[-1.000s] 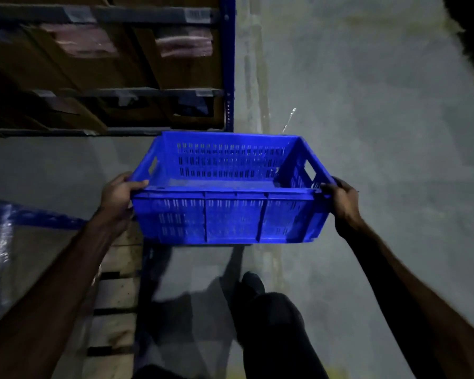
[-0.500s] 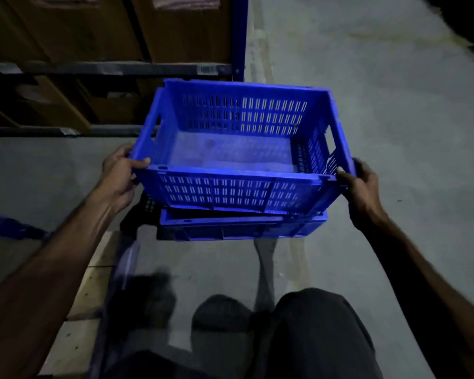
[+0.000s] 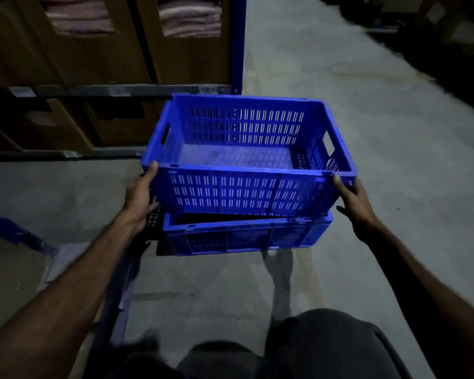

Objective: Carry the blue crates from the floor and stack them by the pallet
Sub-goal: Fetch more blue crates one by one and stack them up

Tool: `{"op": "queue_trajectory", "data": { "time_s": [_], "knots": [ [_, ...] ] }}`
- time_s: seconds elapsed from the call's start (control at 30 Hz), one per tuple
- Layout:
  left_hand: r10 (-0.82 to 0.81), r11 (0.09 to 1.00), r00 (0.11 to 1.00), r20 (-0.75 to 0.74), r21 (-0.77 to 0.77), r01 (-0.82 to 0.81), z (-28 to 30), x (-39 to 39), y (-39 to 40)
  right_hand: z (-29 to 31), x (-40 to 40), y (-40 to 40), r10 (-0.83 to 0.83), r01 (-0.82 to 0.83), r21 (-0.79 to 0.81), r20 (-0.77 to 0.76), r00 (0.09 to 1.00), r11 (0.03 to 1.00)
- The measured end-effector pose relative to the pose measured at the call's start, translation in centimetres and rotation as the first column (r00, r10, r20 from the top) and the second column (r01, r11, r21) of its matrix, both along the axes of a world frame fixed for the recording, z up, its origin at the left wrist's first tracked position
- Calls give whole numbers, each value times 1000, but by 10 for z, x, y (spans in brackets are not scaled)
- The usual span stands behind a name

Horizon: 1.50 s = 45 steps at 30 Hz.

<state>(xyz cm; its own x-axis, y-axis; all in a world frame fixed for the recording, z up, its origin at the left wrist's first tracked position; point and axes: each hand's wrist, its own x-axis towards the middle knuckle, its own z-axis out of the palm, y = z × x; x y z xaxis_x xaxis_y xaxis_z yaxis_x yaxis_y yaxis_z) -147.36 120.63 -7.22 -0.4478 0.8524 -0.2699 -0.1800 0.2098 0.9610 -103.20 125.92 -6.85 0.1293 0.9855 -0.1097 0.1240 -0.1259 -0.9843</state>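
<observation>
An empty blue slotted crate rests slightly tilted on top of a second blue crate that stands on the concrete floor. A dark gap shows between the two at the left. My left hand holds the upper crate's near left corner, thumb up along the rim. My right hand holds the near right corner, thumb on the rim and fingers round the side. The pallet lies at the lower left, its blue edge showing.
A storage rack with a blue upright and brown cartons of pink cloth stands just behind the crates. Open concrete floor stretches to the right. My knees fill the bottom edge. Dark goods line the far right.
I carried the crate forward and lowered it onto the crate on the floor. My hands slid down from the rim's sides to the near corners.
</observation>
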Motion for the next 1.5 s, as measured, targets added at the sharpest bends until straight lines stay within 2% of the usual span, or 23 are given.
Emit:
{"op": "queue_trajectory", "data": {
  "time_s": [0.07,0.2,0.37,0.6,0.97,1.3,1.5],
  "knots": [
    [-50,996,999,-10,-73,50,-7,3,-6,-9,2,-6,32,-31,-27,39,999,999],
    [-14,1000,996,-83,-18,12,-31,4,-5,-37,6,-12,56,-47,-67,138,989,997],
    [-101,994,973,-206,-70,88,-69,-6,-10,-62,14,-16,136,-108,-110,286,949,988],
    [-152,988,961,-231,-67,140,-90,-10,-14,-79,16,-26,193,-167,-99,381,904,981],
    [-175,984,963,-205,-76,163,-114,-10,-34,-81,27,-22,159,-137,-97,285,945,986],
    [-77,996,987,-140,-52,70,-104,12,-48,-73,24,-19,155,-129,-143,191,969,981],
    [-104,993,979,-176,-72,93,-108,4,-49,-76,28,-19,145,-102,-205,203,968,973]
  ]
}}
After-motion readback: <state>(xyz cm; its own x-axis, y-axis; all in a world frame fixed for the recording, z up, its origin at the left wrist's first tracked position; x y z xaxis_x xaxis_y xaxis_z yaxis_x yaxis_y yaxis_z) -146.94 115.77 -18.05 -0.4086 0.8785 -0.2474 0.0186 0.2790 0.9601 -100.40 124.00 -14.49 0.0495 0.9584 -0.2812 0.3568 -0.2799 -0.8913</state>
